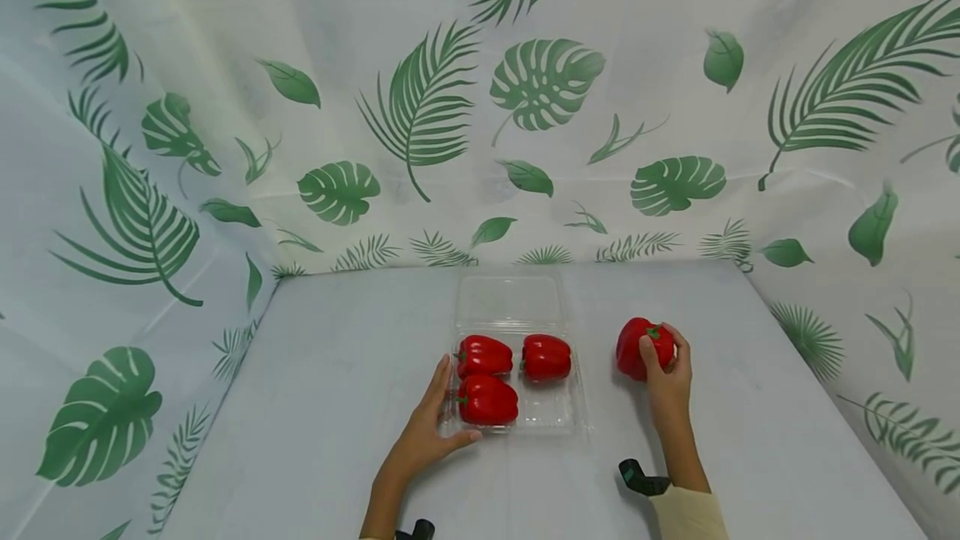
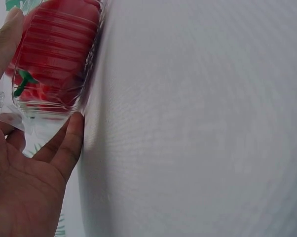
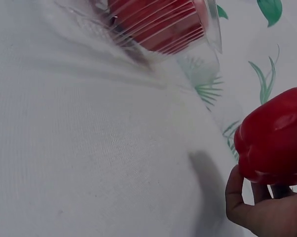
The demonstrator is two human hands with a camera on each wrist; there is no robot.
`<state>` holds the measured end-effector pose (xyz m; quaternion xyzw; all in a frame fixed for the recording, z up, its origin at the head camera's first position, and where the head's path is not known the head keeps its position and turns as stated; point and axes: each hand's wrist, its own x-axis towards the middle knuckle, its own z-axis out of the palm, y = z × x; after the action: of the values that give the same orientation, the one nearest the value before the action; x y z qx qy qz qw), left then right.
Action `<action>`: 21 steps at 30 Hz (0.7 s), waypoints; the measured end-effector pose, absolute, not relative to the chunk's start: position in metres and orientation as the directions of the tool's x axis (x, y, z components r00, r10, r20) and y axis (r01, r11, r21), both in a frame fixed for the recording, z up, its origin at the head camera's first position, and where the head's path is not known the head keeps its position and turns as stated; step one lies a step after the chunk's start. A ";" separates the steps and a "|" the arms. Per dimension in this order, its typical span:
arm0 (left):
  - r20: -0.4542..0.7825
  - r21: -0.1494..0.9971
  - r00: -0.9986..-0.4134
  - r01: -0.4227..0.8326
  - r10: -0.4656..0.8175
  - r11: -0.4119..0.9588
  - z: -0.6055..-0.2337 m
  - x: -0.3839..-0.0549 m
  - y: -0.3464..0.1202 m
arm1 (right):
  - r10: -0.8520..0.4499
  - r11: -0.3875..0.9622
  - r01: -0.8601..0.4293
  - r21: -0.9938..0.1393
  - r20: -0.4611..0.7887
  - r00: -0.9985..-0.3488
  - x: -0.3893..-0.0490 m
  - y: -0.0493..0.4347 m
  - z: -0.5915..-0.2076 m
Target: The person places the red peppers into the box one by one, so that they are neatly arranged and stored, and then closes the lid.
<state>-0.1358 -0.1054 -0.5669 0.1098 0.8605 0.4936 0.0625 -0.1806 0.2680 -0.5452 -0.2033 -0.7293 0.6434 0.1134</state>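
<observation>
Pepper (image 1: 630,350) sits pinched in right grip (image 1: 671,377), with left grip (image 1: 429,434) spread against clear box (image 1: 549,413)

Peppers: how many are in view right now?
4. In the box: one pepper far left, one pepper near left, one pepper far right. The right hand holds the fourth pepper. None appears hidden.

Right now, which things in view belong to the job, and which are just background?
Part of the job:
clear container, lid open
three red peppers inside it
fourth red pepper, in the right hand
left hand, at the container's side

Just background:
white table
leaf-print backdrop
dark devices at the wrists
</observation>
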 end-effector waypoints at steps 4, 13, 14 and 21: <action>0.003 0.863 -0.968 0.129 0.250 0.489 -0.567 -0.136 -0.106 | 0.416 0.117 0.167 -0.979 -0.104 -0.903 -0.179 0.270 -0.547; 0.020 0.867 -0.965 0.147 0.261 0.477 -0.567 -0.135 -0.106 | 0.258 0.194 0.122 -0.973 -0.070 -0.964 -0.171 0.265 -0.542; 0.018 0.867 -0.965 0.145 0.261 0.477 -0.567 -0.136 -0.106 | 0.235 0.182 0.108 -0.977 -0.063 -0.970 -0.170 0.263 -0.540; 0.008 0.871 -0.967 0.133 0.257 0.472 -0.567 -0.136 -0.105 | 0.118 0.193 0.020 -0.981 0.003 -0.993 -0.163 0.251 -0.527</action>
<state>-0.1357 -0.1055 -0.5670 0.1138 0.8558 0.5009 0.0617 -0.1635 0.2509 -0.5273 -0.0447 -0.7712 0.6338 0.0389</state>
